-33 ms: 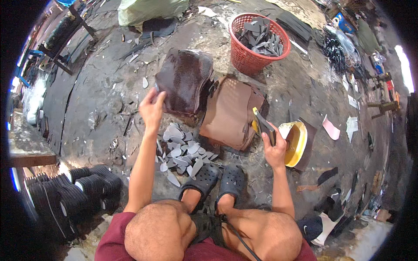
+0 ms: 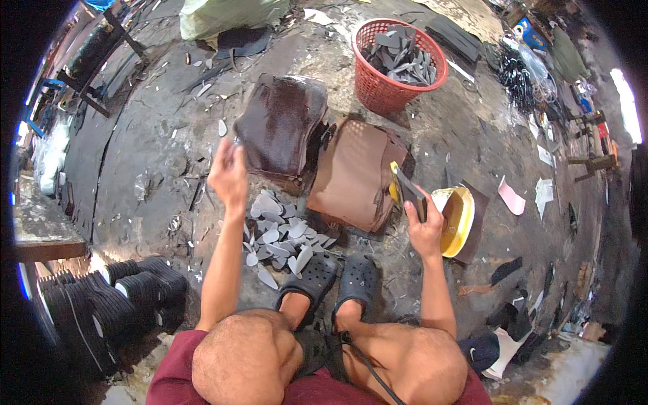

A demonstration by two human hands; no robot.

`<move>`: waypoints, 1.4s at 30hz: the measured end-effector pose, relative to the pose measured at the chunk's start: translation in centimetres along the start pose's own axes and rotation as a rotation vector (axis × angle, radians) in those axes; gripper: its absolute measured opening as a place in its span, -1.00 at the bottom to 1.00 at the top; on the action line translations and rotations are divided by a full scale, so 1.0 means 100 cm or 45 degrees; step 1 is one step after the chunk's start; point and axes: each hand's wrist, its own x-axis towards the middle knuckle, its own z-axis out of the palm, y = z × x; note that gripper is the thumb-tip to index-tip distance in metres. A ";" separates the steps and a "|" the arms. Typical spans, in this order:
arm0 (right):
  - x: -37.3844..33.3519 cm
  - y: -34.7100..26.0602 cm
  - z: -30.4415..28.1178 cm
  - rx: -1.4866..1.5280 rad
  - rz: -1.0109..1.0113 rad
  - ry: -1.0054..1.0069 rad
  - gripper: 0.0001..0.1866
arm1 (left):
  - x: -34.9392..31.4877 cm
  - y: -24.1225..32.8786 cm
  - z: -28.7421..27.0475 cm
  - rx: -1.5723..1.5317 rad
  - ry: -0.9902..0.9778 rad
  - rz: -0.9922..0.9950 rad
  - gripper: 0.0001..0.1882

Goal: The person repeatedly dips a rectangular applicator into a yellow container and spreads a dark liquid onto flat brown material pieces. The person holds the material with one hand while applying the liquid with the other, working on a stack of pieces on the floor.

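Note:
My left hand (image 2: 228,177) is beside the left edge of a stack of dark brown, glossy sheets (image 2: 280,125). Its fingers are smeared by motion, so whether they hold anything cannot be told. My right hand (image 2: 426,228) grips a black brush (image 2: 409,192) with a yellow end, tilted up and to the left. A second stack of lighter brown, matte sheets (image 2: 349,175) lies between my hands. Right of my right hand sits a yellow-and-white tub (image 2: 466,219) with amber liquid inside. Grey teardrop-shaped pieces (image 2: 280,233) are heaped on the floor in front of my feet.
A red plastic basket (image 2: 381,100) of grey pieces stands beyond the stacks. Black soles (image 2: 101,307) are lined up at the lower left, near a low bench (image 2: 50,251). My dark clogs (image 2: 358,280) are close to the heap. Scraps, including a pink one (image 2: 511,196), litter the floor.
My left hand has drawn slightly left and down, away from the dark stack's edge, and its fingers have blurred. My right hand keeps the brush in nearly the same place.

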 end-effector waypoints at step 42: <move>0.225 0.023 0.155 -0.928 -0.037 -0.486 -0.49 | -0.153 -0.028 0.074 0.349 -1.342 1.070 -0.40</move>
